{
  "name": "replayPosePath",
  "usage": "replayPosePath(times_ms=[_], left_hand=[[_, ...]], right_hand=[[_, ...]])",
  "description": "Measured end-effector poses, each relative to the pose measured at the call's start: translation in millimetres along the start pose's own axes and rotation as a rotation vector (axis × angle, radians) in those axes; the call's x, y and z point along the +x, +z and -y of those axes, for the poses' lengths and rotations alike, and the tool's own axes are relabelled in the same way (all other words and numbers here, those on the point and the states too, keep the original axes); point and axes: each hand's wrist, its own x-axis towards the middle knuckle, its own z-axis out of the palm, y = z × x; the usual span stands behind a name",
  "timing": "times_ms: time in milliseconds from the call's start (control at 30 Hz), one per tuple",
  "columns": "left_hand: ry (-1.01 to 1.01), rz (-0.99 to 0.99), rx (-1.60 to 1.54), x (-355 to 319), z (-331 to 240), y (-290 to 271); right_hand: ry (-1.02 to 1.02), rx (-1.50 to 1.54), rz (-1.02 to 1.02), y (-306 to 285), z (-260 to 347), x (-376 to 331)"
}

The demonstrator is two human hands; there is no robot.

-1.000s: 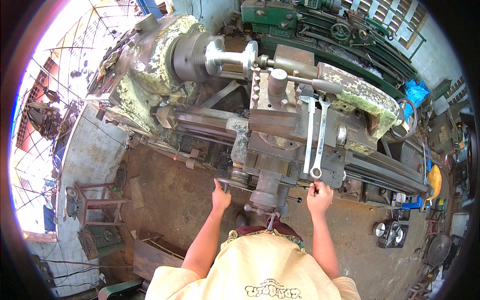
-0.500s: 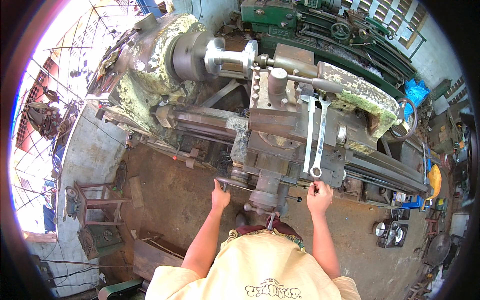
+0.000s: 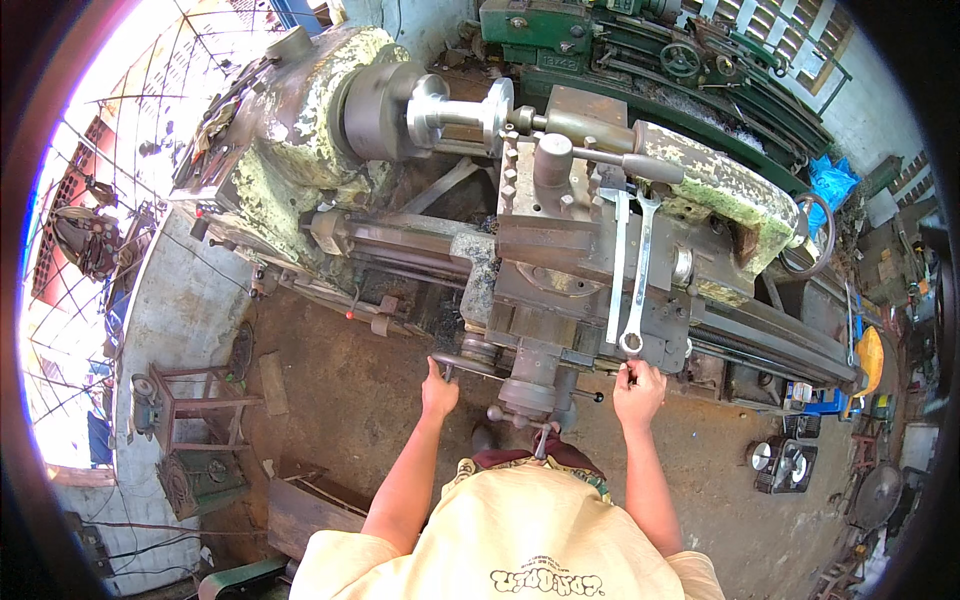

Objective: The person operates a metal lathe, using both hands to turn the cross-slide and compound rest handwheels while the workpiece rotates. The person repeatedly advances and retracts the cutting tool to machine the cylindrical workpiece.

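My left hand [image 3: 438, 395] is closed at the left rim of the carriage handwheel [image 3: 470, 368], beside its short handle. My right hand [image 3: 640, 393] has its fingers pinched round a small dark crank handle [image 3: 627, 372] at the front of the lathe's slide; the fingers hide most of it. Just beyond lie a vernier caliper [image 3: 618, 270] and a combination wrench [image 3: 640, 275], side by side on the slide. A shiny flanged metal workpiece [image 3: 495, 118] sits between the lathe chuck [image 3: 385, 112] and the tailstock [image 3: 720, 185]. The tool post [image 3: 553, 165] stands in front of it.
A ball-ended cross-slide handle [image 3: 520, 418] projects toward my body, between my arms. Behind stands a green lathe [image 3: 545, 45]. A wooden stand [image 3: 205, 400] is at the left, and a black crate [image 3: 785, 465] lies on the floor at the right.
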Motion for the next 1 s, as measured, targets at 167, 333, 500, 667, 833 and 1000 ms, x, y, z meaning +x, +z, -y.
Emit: replayPosePath(times_ms=[167, 333, 500, 667, 833, 1000], left_hand=[[-0.023, 0.008, 0.001, -0.6, -2.8, -2.7], [0.029, 0.08, -0.145, 1.6, 5.9, -4.6], [0.129, 0.314, -0.458, 13.3, 33.5, -17.0], [0.094, 0.355, -0.309, 15.3, 42.1, -34.9], [0.11, 0.168, -0.077, -7.8, -1.5, -37.1], [0.047, 0.095, 0.029, -26.7, -42.2, -29.9]], right_hand=[[0.016, 0.003, 0.009, -0.8, 1.3, 0.2], [0.007, 0.006, 0.001, -1.4, 2.1, 0.7], [0.005, 0.005, -0.009, -1.5, 1.6, 0.8], [-0.001, 0.008, -0.011, 0.1, 0.2, 0.0], [0.015, 0.014, -0.011, 1.1, -1.5, -0.3], [0.014, 0.007, -0.004, 0.9, -1.5, -0.7]])
